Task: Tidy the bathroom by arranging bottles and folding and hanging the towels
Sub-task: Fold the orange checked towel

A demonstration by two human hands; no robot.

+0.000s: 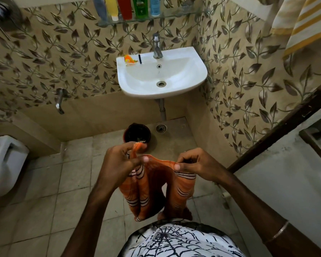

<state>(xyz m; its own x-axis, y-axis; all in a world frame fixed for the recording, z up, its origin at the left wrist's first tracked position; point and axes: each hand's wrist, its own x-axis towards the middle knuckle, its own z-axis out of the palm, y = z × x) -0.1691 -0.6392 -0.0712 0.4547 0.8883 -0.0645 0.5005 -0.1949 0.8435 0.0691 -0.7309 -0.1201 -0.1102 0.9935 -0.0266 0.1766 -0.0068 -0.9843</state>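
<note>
Orange striped towel [157,190] hangs in front of the person, near the camera, its top edge pinched by the left hand [119,160] and right hand [195,164], likely to line up corners for folding. Bottles [126,7] stand in a row on the far glass shelf [174,17] above the sink [196,71].

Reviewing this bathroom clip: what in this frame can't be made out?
- Bottles on the glass shelf: tops cut off by the upper edge, labels blurred.
- Yellow-striped towel: its hanging point lies beyond the top right corner.
- Orange towel, pinched by the left hand and right hand: fold count unclear, lower end behind the shirt.
- Dark pot: contents too dark.
</note>
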